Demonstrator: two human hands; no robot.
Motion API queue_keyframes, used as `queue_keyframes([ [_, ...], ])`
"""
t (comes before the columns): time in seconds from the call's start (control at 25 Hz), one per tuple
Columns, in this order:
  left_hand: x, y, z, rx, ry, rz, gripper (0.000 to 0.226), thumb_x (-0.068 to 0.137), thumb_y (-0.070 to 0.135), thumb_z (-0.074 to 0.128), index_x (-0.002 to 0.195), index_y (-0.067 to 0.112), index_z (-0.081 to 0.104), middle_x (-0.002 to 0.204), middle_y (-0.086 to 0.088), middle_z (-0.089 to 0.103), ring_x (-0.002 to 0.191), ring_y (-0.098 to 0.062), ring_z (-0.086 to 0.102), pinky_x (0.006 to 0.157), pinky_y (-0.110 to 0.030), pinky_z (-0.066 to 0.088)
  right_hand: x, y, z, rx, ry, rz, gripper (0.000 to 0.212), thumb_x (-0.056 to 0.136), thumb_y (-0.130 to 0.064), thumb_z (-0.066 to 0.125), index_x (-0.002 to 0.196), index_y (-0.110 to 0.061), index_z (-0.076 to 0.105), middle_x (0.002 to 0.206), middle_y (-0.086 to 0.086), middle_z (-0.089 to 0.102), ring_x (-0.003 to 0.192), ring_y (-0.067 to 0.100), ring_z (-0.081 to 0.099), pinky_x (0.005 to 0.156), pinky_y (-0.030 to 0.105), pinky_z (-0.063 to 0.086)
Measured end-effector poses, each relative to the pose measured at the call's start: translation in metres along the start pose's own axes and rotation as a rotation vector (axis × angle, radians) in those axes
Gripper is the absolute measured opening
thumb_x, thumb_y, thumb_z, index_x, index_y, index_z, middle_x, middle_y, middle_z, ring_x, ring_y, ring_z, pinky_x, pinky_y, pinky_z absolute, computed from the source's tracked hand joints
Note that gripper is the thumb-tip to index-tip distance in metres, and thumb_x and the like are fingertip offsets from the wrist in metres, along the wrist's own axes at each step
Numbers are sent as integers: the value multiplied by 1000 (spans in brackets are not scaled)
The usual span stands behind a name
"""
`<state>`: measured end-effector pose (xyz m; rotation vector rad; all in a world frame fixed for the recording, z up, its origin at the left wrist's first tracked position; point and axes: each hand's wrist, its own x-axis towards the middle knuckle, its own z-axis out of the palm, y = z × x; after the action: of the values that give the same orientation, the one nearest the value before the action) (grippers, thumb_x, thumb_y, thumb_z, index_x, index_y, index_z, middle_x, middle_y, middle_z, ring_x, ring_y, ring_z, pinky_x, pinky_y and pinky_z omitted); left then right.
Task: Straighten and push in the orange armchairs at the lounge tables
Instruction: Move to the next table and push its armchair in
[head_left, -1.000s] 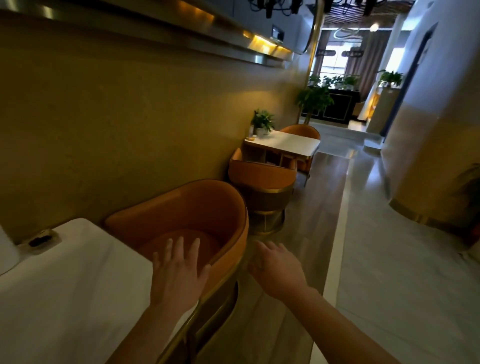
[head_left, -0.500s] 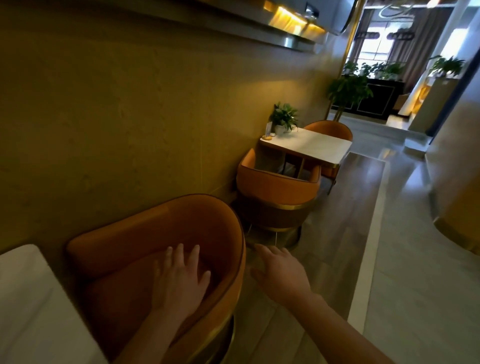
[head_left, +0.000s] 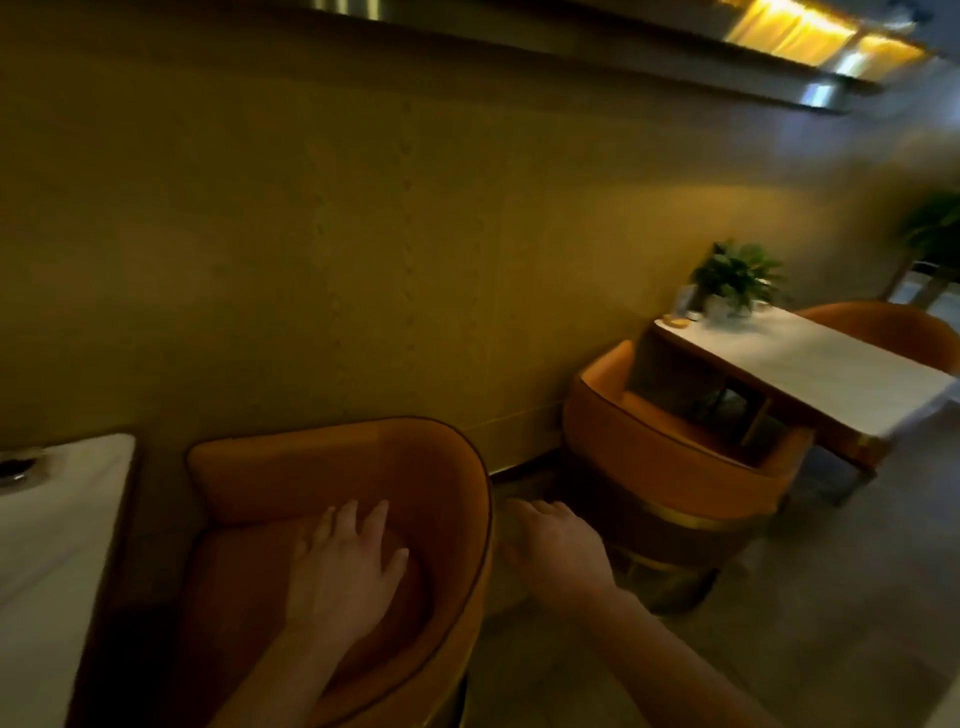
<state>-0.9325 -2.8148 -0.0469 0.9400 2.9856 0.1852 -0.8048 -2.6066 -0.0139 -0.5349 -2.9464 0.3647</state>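
At the left I see the near bench (head_left: 57, 519) with the nearest orange armchair (head_left: 337, 462) just beside it, a dark gap between them. I judge it not yet pushed in. The left hand (head_left: 343, 566) is spread flat over its seat, gripping nothing; the right hand (head_left: 550, 540) hangs relaxed just outside the backrest, empty. Further right, the second armchair (head_left: 675, 467) looks tucked under the far bench (head_left: 810, 364).
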Motion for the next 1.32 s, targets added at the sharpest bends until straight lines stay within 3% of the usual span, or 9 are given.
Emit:
queue_keyframes([
  [0.12,12,17,2,-26,23,-134,74,91,67,21,150,25,37,150,-11,44,137,-32,42,111,-54,36,39,31,3,66,-61,-92,44,98,-53,45,135,-31,51,134,-7,56,126,15,49,101,35,45],
  [0.28,33,18,17,-21,-6,-294,71,94,66,24,155,30,24,155,-5,36,140,-26,36,115,-45,29,101,48,24,97,-142,-183,41,94,-60,44,126,-35,55,122,-11,62,120,14,53,93,35,50],
  [0.44,65,14,27,-35,-2,-400,68,95,63,30,153,27,30,151,-7,41,139,-26,38,114,-47,34,168,50,40,69,-268,-226,40,96,-56,47,126,-30,52,105,-6,66,104,15,61,87,37,54],
  [0.52,82,13,28,-62,11,-466,67,94,63,38,151,27,35,148,-8,46,138,-27,41,111,-48,36,201,45,43,16,-300,-275,47,97,-55,47,135,-28,48,116,-3,65,109,18,60,89,35,52],
  [0.64,96,12,28,-50,4,-535,68,93,64,33,151,29,33,147,-6,46,138,-26,41,111,-48,37,243,38,51,-21,-336,-355,56,97,-56,44,144,-27,41,135,1,58,122,22,55,94,38,50],
  [0.96,129,30,45,-111,-13,-863,65,97,62,30,154,33,20,154,-4,36,144,-25,32,118,-50,28,339,45,91,-100,-499,-568,61,99,-56,41,152,-26,32,156,0,35,140,21,37,107,36,40],
  [1.12,162,63,61,-162,15,-1087,64,99,58,35,155,34,14,159,-2,27,148,-26,22,121,-51,20,393,54,121,-158,-564,-754,62,99,-56,39,152,-26,30,160,0,26,147,22,24,113,38,30],
  [1.32,190,118,106,-203,8,-1331,66,101,52,37,156,32,8,162,-5,22,150,-27,18,122,-51,19,441,93,161,-207,-676,-919,60,98,-56,41,149,-25,35,157,-1,32,145,23,28,115,39,31],
])
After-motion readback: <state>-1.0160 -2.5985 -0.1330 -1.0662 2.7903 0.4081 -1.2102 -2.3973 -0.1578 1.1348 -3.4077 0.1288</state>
